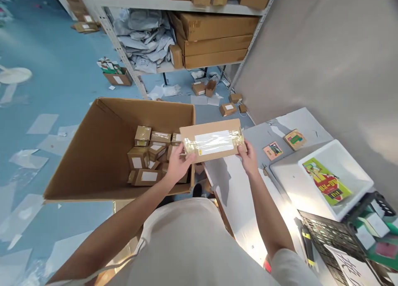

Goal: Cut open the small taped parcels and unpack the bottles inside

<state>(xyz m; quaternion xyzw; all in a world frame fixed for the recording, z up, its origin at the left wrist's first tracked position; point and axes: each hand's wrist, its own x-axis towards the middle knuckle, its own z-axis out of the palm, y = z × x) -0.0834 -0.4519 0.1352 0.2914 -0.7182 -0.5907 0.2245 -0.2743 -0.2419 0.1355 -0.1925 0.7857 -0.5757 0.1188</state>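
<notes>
A flat brown cardboard box with a white label and shiny clear tape is held level in front of me. My left hand grips its left end, thumb on top. At the right end, my right hand is closed on it in the same way. The box hangs between a large open carton on the left and a white table on the right. Inside the carton lie several small taped parcels, some with white labels. What is under the held box is partly hidden.
A metal shelf with boxes and grey bags stands ahead, beside a wall. On the table sit a white tray with a green-and-red packet, two small packs, a black crate and a cutter. Papers and small boxes litter the blue floor.
</notes>
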